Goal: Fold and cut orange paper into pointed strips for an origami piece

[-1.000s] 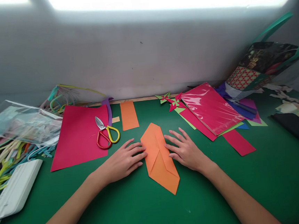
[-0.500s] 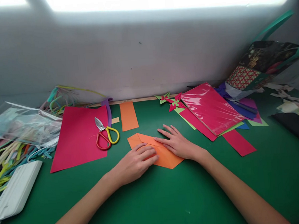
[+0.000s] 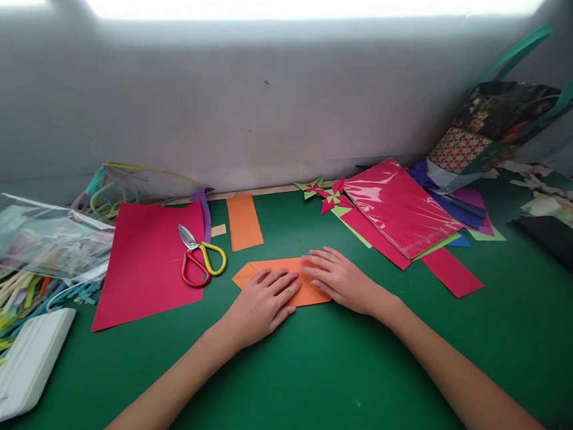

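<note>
A folded orange paper (image 3: pixel 311 296) lies flat on the green table in front of me, its left end pointed. My left hand (image 3: pixel 261 304) rests on its left and middle part, palm down with the fingers stretched out. On the right end of the paper, my right hand (image 3: pixel 345 280) lies with its fingers extended, their tips close to those of my left hand. Both hands cover much of the paper. Behind it lies a separate orange paper strip (image 3: pixel 245 222).
Scissors (image 3: pixel 200 256) with red and yellow handles rest on a red sheet (image 3: pixel 141 268) at left. A white paper trimmer-like device (image 3: pixel 26 368) stands by paper strips. Folded red-green stars (image 3: pixel 332 197) and a plastic-wrapped red pack (image 3: pixel 401 208) sit at back right.
The orange paper has turned so its long edges run level, and it looks narrower. My left hand has flattened onto it, and my right hand has shifted slightly.
</note>
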A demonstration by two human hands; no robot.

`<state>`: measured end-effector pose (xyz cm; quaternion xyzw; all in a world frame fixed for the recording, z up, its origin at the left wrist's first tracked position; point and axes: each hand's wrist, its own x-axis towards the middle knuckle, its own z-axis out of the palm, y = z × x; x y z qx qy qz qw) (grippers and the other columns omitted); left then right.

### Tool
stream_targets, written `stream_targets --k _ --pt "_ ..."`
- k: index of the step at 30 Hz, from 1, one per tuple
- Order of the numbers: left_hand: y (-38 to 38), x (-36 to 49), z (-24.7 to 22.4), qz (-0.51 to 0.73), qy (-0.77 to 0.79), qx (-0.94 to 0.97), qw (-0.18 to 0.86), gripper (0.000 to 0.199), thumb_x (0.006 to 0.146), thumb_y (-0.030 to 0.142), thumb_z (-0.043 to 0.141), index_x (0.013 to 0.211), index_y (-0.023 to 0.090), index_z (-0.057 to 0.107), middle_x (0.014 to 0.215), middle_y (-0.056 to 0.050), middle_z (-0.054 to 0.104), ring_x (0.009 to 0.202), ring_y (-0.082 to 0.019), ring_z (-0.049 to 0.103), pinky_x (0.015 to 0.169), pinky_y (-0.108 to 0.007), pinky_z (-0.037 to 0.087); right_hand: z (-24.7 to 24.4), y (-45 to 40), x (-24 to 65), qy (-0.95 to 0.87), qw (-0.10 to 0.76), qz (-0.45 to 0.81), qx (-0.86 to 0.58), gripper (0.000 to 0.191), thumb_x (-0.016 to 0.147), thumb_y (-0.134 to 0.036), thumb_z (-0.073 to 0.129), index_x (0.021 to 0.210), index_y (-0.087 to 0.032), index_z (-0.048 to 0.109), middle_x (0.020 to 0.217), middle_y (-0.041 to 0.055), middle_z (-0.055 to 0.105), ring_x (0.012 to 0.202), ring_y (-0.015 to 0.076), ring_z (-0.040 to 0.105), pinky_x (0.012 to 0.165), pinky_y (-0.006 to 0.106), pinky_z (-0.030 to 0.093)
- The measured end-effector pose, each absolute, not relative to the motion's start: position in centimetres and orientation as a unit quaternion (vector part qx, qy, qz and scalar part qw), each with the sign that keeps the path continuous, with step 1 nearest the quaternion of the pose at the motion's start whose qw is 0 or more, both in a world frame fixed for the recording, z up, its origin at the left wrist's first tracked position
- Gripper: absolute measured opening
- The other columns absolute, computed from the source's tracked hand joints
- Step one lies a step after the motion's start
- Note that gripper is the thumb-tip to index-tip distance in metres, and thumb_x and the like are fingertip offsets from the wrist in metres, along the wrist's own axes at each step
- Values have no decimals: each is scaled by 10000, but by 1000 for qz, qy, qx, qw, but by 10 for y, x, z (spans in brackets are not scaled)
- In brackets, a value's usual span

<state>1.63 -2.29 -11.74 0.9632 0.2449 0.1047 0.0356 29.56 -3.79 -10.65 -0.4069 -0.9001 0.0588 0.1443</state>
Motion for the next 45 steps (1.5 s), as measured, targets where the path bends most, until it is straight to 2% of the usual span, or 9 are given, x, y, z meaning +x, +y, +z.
stream_targets --k 6,10,15,20,25,28,31,35,45 --pt "-29 21 -116 117 251 961 11 469 1104 374 467 1517 162 529 1511 -132 609 1396 -329 560 1153 -512 432 -103 -55 288 -910 173 92 -365 297 1092 -340 509 1268 -206 707 1337 115 699 1264 279 620 1139 496 494" --pt "-31 21 -120 145 239 960 -26 425 1104 347 475 1464 144 576 1453 -143 653 1341 -323 610 1123 -500 482 -109 -61 287 -913 176 71 -362 315 1053 -382 598 1280 -178 674 1320 135 692 1255 306 612 1135 521 494" --pt "-32 15 -123 165 207 962 -64 266 1076 228 525 1273 131 675 1316 -130 727 1177 -297 700 1001 -455 582 -115 -65 286 -915 174 40 -361 339 1049 -363 608 1317 -158 636 1294 137 691 1243 320 604 1128 523 488" --pt "-36 16 -122 193 194 959 -77 254 1055 121 509 1250 127 670 1209 -131 761 1105 -279 732 921 -416 620 -116 -66 279 -916 168 15 -365 213 1075 -297 549 1189 -163 669 1188 123 705 1147 303 626 1039 481 516" --pt "-26 17 -112 201 252 947 8 285 1090 237 497 1307 157 664 1289 -104 744 1210 -274 693 1046 -448 581 -118 -67 278 -918 164 -7 -361 216 1077 -161 478 1106 -184 690 1064 96 716 1019 260 649 932 425 531" --pt "-11 11 -109 181 279 942 43 324 1105 243 461 1356 184 658 1369 -76 717 1309 -269 643 1102 -459 552 -116 -67 280 -921 158 3 -357 218 1090 -228 489 1138 -185 697 1125 108 726 1040 261 657 944 425 534" --pt "1 4 -113 163 281 944 58 342 1105 239 455 1379 195 656 1396 -64 707 1342 -262 627 1122 -456 543 -113 -68 280 -924 156 24 -349 343 1094 -393 509 1289 -163 671 1319 136 703 1199 297 634 1047 465 514" --pt "4 1 -121 155 281 946 51 360 1101 222 456 1409 210 642 1437 -64 681 1345 -260 628 1130 -451 538 -117 -73 273 -928 140 40 -342 617 1089 -485 492 1598 -141 429 1609 134 514 1469 332 475 1220 525 393" --pt "-1 1 -123 148 267 952 34 373 1097 212 464 1437 175 612 1470 -105 652 1402 -278 579 1169 -482 502 -127 -80 271 -927 95 66 -356 743 1080 -504 504 1685 -168 233 1704 105 349 1583 326 317 1282 576 310"
